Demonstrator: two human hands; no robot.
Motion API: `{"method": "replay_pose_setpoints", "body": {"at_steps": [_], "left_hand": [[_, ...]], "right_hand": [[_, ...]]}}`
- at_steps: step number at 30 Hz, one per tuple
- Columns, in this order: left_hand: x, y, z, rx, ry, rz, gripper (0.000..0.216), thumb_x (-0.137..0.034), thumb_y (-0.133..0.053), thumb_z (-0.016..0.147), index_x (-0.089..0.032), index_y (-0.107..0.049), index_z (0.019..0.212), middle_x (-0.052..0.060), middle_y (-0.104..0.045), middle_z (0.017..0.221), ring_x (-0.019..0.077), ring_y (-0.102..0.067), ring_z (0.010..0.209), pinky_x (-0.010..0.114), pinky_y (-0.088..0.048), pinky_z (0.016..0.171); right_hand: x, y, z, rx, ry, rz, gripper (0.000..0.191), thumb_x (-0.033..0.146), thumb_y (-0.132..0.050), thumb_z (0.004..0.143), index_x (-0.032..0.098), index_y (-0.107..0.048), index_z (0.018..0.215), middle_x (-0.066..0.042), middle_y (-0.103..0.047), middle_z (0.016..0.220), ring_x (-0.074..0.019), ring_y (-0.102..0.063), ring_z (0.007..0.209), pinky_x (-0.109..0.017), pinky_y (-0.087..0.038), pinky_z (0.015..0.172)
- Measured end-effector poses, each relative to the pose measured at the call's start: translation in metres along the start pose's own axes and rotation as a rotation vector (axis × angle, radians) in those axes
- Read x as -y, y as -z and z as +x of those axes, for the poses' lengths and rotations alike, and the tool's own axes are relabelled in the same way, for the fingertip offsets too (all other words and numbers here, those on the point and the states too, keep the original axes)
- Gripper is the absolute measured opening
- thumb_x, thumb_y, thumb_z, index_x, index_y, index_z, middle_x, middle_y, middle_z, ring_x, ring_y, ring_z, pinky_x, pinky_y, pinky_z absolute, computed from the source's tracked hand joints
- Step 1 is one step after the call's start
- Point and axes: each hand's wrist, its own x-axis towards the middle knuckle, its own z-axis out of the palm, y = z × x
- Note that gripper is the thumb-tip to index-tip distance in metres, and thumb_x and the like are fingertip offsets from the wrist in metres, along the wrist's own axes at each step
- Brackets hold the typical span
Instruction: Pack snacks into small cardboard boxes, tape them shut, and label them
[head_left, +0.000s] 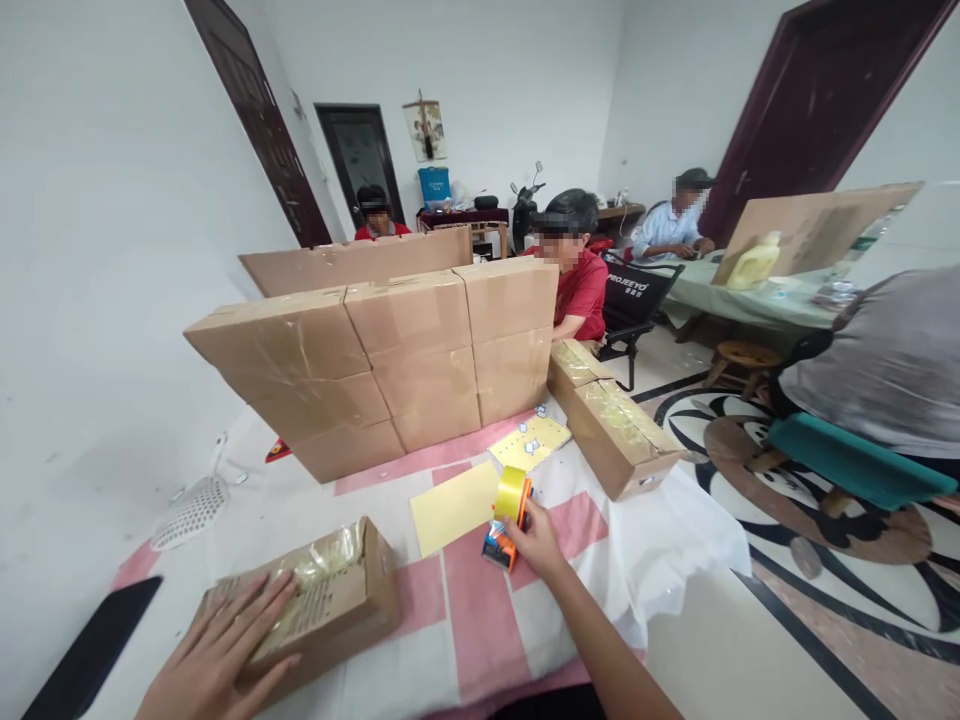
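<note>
My left hand lies flat with fingers spread on top of a small cardboard box sealed with clear tape, at the near left of the table. My right hand grips an orange tape dispenser carrying a roll of yellow tape, resting on the pink-and-white tablecloth. A blank yellow sheet lies just left of the dispenser. A second yellow sheet with small white pieces on it lies beyond it.
A wall of stacked cardboard boxes stands across the far side of the table. A long taped box lies at the right edge. A black flat object sits near left. Other people sit behind the boxes and at a green table.
</note>
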Motion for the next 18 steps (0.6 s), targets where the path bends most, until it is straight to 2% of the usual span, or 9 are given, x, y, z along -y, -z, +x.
{"method": "replay_pose_setpoints", "body": {"at_steps": [2, 5, 6, 9, 11, 12, 14, 16, 18], "left_hand": [[-0.014, 0.006, 0.012, -0.159, -0.027, -0.023, 0.05, -0.051, -0.069, 0.084, -0.035, -0.07, 0.132, 0.005, -0.072, 0.135, 0.0326, -0.067, 0.121, 0.049, -0.041, 0.114], [-0.083, 0.003, 0.04, -0.348, 0.037, -0.152, 0.026, -0.038, -0.07, 0.087, -0.032, -0.077, 0.112, 0.006, -0.079, 0.108, 0.0281, -0.071, 0.099, 0.044, -0.052, 0.097], [-0.115, -0.002, 0.052, -0.339, 0.084, -0.257, 0.024, -0.038, -0.067, 0.09, -0.031, -0.078, 0.11, 0.007, -0.077, 0.106, 0.0273, -0.07, 0.099, 0.043, -0.054, 0.092], [-0.207, -0.02, 0.086, -0.106, 0.21, -0.601, 0.033, -0.046, -0.056, 0.097, -0.029, -0.079, 0.115, 0.01, -0.071, 0.119, 0.0264, -0.067, 0.108, 0.041, -0.058, 0.09], [-0.248, -0.03, 0.101, 0.001, 0.268, -0.79, 0.036, -0.05, -0.054, 0.098, -0.028, -0.082, 0.103, 0.011, -0.069, 0.117, 0.0255, -0.066, 0.108, 0.041, -0.058, 0.093], [-0.26, -0.033, 0.107, 0.009, 0.308, -0.863, 0.038, -0.052, -0.054, 0.097, -0.027, -0.083, 0.096, 0.011, -0.068, 0.114, 0.0251, -0.066, 0.106, 0.041, -0.057, 0.093], [-0.272, -0.034, 0.113, -0.071, 0.415, -0.95, 0.044, -0.058, -0.057, 0.094, -0.025, -0.083, 0.083, 0.012, -0.066, 0.109, 0.0251, -0.064, 0.102, 0.039, -0.056, 0.091], [-0.273, -0.027, 0.117, -0.186, 0.507, -0.964, 0.048, -0.062, -0.059, 0.091, -0.023, -0.081, 0.074, 0.012, -0.064, 0.107, 0.0258, -0.063, 0.103, 0.038, -0.054, 0.091], [-0.272, -0.015, 0.119, -0.195, 0.531, -0.986, 0.049, -0.063, -0.06, 0.09, -0.022, -0.078, 0.072, 0.012, -0.064, 0.106, 0.026, -0.063, 0.105, 0.036, -0.052, 0.092]], "right_hand": [[0.007, 0.0, -0.009, -0.043, 0.064, 0.051, 0.027, 0.041, -0.068, 0.085, 0.019, -0.074, 0.1, -0.009, -0.078, 0.09, -0.0267, -0.074, 0.078, -0.039, -0.062, 0.075], [0.029, -0.005, -0.03, -0.033, 0.148, 0.17, 0.031, 0.042, -0.056, 0.096, 0.019, -0.072, 0.107, -0.01, -0.077, 0.091, -0.0253, -0.073, 0.077, -0.037, -0.061, 0.072], [0.04, -0.008, -0.037, -0.031, 0.172, 0.197, 0.033, 0.043, -0.05, 0.1, 0.019, -0.072, 0.107, -0.01, -0.077, 0.091, -0.0248, -0.073, 0.078, -0.036, -0.061, 0.07], [0.072, -0.018, -0.052, -0.054, 0.258, 0.156, 0.045, 0.042, -0.036, 0.106, 0.019, -0.073, 0.098, -0.011, -0.073, 0.085, -0.0246, -0.07, 0.078, -0.037, -0.059, 0.071], [0.087, -0.022, -0.054, -0.054, 0.363, 0.079, 0.049, 0.04, -0.03, 0.108, 0.019, -0.071, 0.089, -0.01, -0.069, 0.079, -0.0251, -0.068, 0.079, -0.04, -0.058, 0.076], [0.091, -0.023, -0.052, -0.051, 0.424, 0.046, 0.05, 0.038, -0.028, 0.108, 0.02, -0.069, 0.085, -0.009, -0.067, 0.075, -0.0247, -0.067, 0.076, -0.041, -0.057, 0.077], [0.093, -0.021, -0.045, -0.062, 0.521, -0.01, 0.048, 0.031, -0.025, 0.108, 0.021, -0.062, 0.079, -0.006, -0.063, 0.068, -0.0222, -0.063, 0.067, -0.041, -0.054, 0.076], [0.09, -0.016, -0.035, -0.129, 0.601, -0.095, 0.045, 0.026, -0.025, 0.107, 0.022, -0.057, 0.076, -0.003, -0.059, 0.064, -0.0195, -0.057, 0.059, -0.042, -0.052, 0.077], [0.086, -0.006, -0.027, -0.221, 0.651, -0.185, 0.043, 0.027, -0.027, 0.107, 0.023, -0.055, 0.073, -0.001, -0.057, 0.061, -0.0185, -0.054, 0.055, -0.044, -0.05, 0.079]]}}
